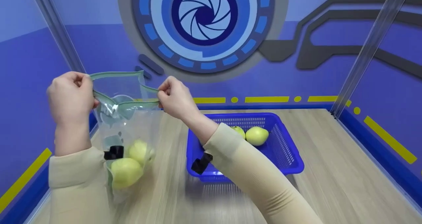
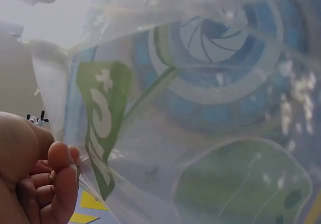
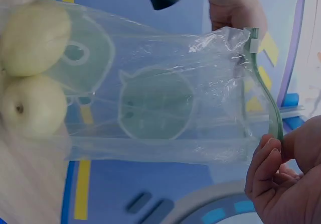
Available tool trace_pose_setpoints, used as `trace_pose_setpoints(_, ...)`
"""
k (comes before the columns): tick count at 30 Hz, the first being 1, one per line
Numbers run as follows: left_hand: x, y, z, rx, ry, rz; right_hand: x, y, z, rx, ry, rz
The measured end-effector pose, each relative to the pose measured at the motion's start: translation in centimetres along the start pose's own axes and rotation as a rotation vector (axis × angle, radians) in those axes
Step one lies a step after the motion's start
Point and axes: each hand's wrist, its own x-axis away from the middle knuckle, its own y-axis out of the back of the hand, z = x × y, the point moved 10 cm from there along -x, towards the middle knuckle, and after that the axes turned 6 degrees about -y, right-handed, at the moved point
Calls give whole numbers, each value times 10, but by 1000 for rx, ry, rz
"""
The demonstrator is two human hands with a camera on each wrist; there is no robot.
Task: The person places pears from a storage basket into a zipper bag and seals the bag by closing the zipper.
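A clear zip bag [image 1: 141, 122] with a green edge hangs between my two hands, its mouth spread apart. My left hand [image 1: 71, 95] pinches the left end of the green rim, and my right hand [image 1: 176, 97] pinches the right end. Down in the bag lie pale yellow-green pears [image 1: 127, 173], two of them plain in the right wrist view. A white slider [image 3: 254, 45] sits on the zip near the left hand's end. Green printed shapes [image 3: 155, 103] show on the film.
Right of the bag a blue plastic basket [image 1: 293, 164] stands on the wooden table [image 1: 316, 135], partly behind my right forearm. More pears [image 1: 257, 136] lie inside it. A blue patterned wall [image 1: 313, 82] rises behind, with clear corner posts [image 1: 366, 52] at the sides.
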Motion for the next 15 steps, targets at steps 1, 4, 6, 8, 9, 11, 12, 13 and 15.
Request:
trace_pose_setpoints(1,-1,-3,-3,-21,-24,-18,-2,-1,-7,-20,-16,7)
trace_pose_setpoints(4,1,-14,-16,-88,-119,-87,-6,-6,-35,-65,-84,50)
trace_pose_setpoints(6,8,-26,-24,-119,-183,-108,-7,-9,-56,-66,-143,85)
trace_pose_setpoints(8,19,-41,-31,-136,-238,-102,-7,-10,-78,-30,-202,127)
trace_pose_setpoints(9,25,-49,-35,-145,-254,-79,-7,-11,-88,-9,-227,147)
trace_pose_setpoints(11,37,-66,-41,-161,-271,-19,-7,-9,-106,40,-263,185)
trace_pose_setpoints(12,43,-74,-44,-169,-274,18,-6,-7,-114,66,-278,205)
trace_pose_setpoints(13,49,-82,-47,-176,-275,54,-6,-6,-121,88,-288,224)
trace_pose_setpoints(15,61,-97,-52,-184,-277,123,-4,-2,-133,113,-298,256)
